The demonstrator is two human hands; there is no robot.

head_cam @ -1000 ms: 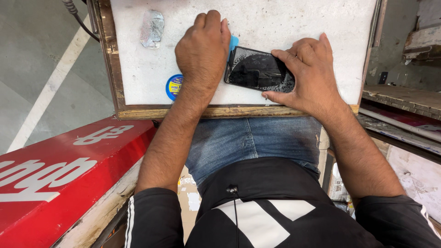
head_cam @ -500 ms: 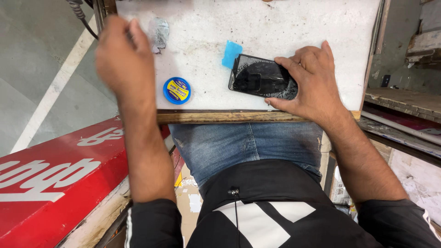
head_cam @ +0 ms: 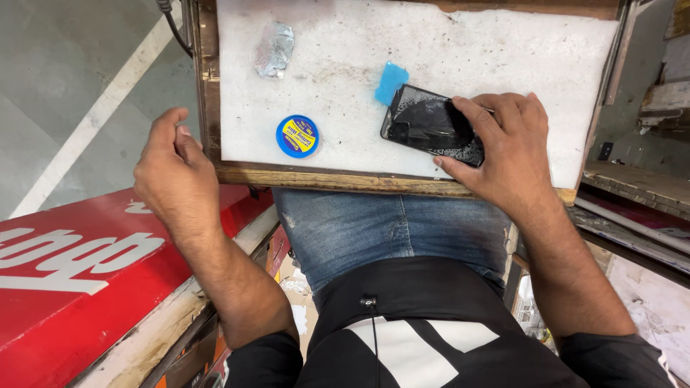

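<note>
White work board [head_cam: 503,65], wood-framed, resting across the person's lap; its far edge is cut off by the frame. Red sign panel [head_cam: 65,266] lies under and beside the left hand [head_cam: 176,176], which hangs off the board's left edge with fingers loosely curled toward the thumb; whether they pinch anything cannot be told, since the palm side is turned away. Right hand [head_cam: 507,154] lies on the black phone [head_cam: 431,126], fingers spread over its right end and thumb along its near edge, pressing it flat to the board. A blue pick [head_cam: 392,81] sits at the phone's far left corner, beyond the fingertips; how far it reaches under the glass is hidden. Round blue-and-yellow tin [head_cam: 297,136] stands well left of the fingers, crumpled foil [head_cam: 274,49] farther off. Risk: the screen looks cracked, so hard pressure near the wedged corner could likely spread the fractures or shift the pick.
</note>
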